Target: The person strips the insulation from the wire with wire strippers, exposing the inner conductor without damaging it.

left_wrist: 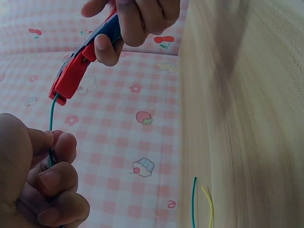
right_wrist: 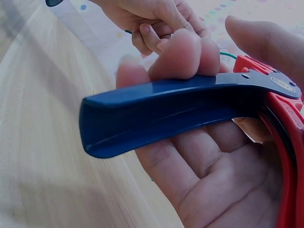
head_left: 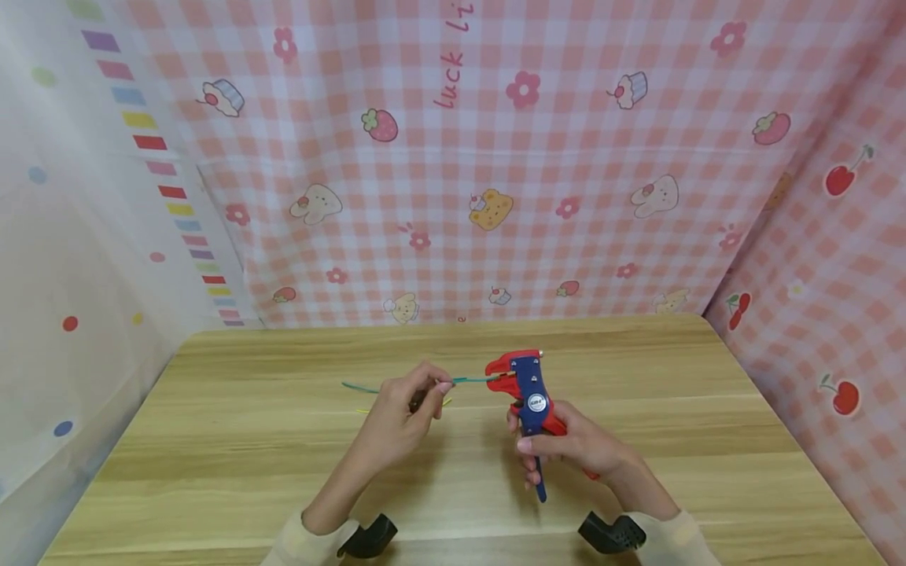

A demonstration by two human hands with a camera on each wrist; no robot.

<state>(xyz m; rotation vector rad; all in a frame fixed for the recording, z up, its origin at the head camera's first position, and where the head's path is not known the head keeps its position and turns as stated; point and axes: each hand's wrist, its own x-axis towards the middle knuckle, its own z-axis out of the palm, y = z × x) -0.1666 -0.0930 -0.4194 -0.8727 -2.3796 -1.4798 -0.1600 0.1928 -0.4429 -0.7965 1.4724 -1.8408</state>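
Note:
My left hand (head_left: 403,413) pinches a green wire (head_left: 469,380) between thumb and fingertips, and the wire's tail sticks out to the left behind the hand. The wire's right end reaches into the mouth of a red and blue wire stripper (head_left: 527,385). My right hand (head_left: 580,440) grips the stripper by its handles, fingers curled round the blue handle (right_wrist: 171,111). In the left wrist view the green wire (left_wrist: 51,116) runs from the fingertips up between the red jaws. Below the left hand, a yellow wire (left_wrist: 209,206) and another green wire (left_wrist: 194,202) lie on the table.
The wooden table (head_left: 212,440) ends at a pink checked cloth (head_left: 453,236) behind it. More cloth hangs at the left and right sides. A black wrist device (head_left: 370,537) sits at the left cuff, another black device (head_left: 612,533) at the right cuff.

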